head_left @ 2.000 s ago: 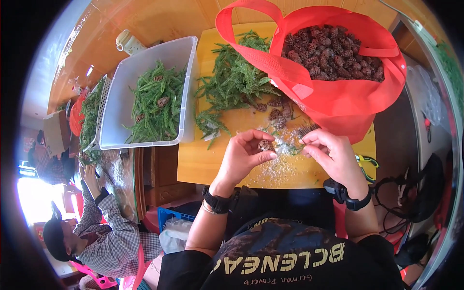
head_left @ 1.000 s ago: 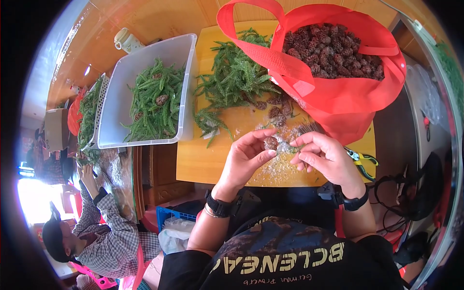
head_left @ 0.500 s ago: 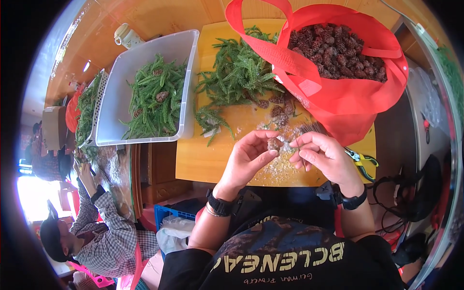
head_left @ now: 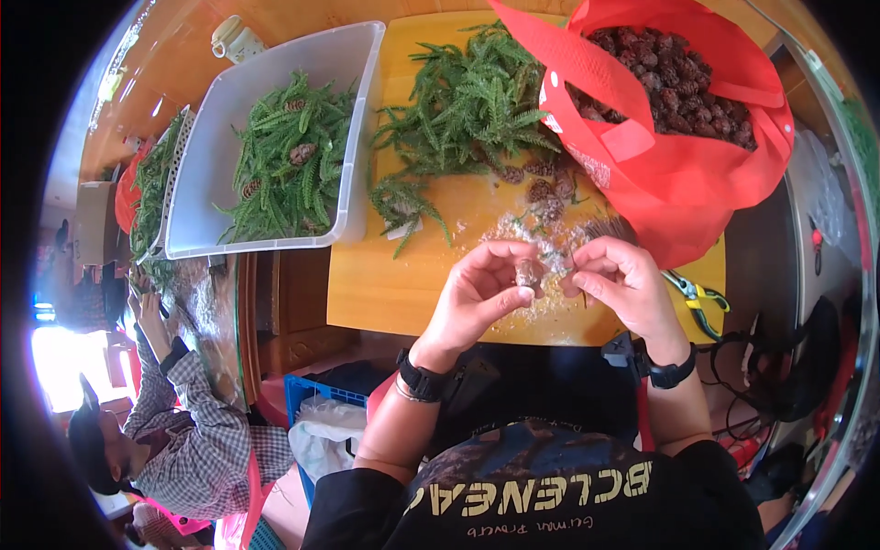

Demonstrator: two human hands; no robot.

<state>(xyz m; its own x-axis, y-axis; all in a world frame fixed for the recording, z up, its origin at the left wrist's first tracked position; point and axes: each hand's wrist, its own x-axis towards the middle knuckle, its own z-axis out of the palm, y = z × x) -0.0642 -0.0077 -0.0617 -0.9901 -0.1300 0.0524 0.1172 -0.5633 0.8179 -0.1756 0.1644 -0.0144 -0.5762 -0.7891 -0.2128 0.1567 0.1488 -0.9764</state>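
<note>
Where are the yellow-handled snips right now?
Head view, right side: the yellow-handled snips lie at the right edge of the yellow board, just below the red bag and right of the right hand.

A glossy orange-brown wooden table (bright glare at far left) fills the background.

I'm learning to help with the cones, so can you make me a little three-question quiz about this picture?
1. True or false: the red bag is full of green twigs.
2. What does the left hand pinch? A) pliers B) a small cone C) a cup
3. Fill in: the twigs and cones in the clear tub lie to the ____ of the yellow board.

Key:
1. False; it holds brown cones, and the twigs lie on the board.
2. B, the small cone; the right hand is at it too.
3. Left.
</note>
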